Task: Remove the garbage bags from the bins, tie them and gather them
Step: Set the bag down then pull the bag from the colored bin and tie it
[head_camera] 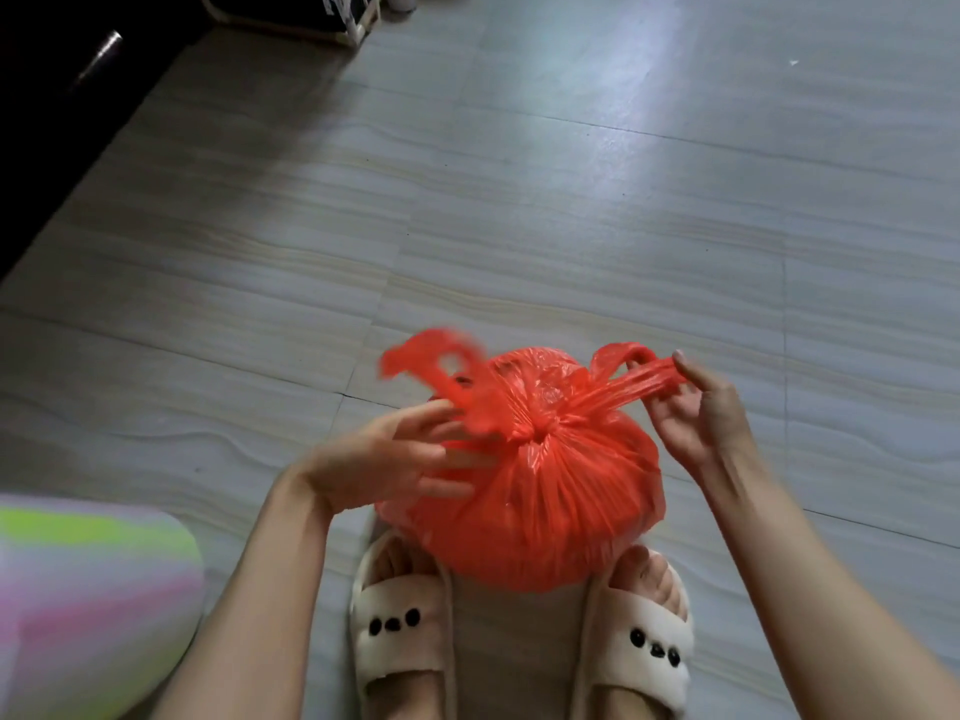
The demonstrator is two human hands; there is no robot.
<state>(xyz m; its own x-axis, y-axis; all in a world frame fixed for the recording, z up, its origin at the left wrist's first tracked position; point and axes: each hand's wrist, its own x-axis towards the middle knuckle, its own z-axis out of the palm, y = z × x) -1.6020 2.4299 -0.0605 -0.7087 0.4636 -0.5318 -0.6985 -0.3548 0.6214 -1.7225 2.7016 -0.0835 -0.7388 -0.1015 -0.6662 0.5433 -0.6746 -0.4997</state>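
A full red plastic garbage bag (540,506) sits on the tiled floor just in front of my feet, its mouth gathered into a knot at the top. My right hand (701,413) pinches the bag's right handle, stretched taut away from the knot. My left hand (384,459) is at the bag's left side with fingers spread, touching the left handle, which flaps loose and blurred above it.
My feet in cream slippers (400,631) stand right behind the bag. A pastel striped object (88,589) lies at the lower left. Dark furniture (62,96) runs along the left edge, and a dark item with a white frame (311,13) stands at the top.
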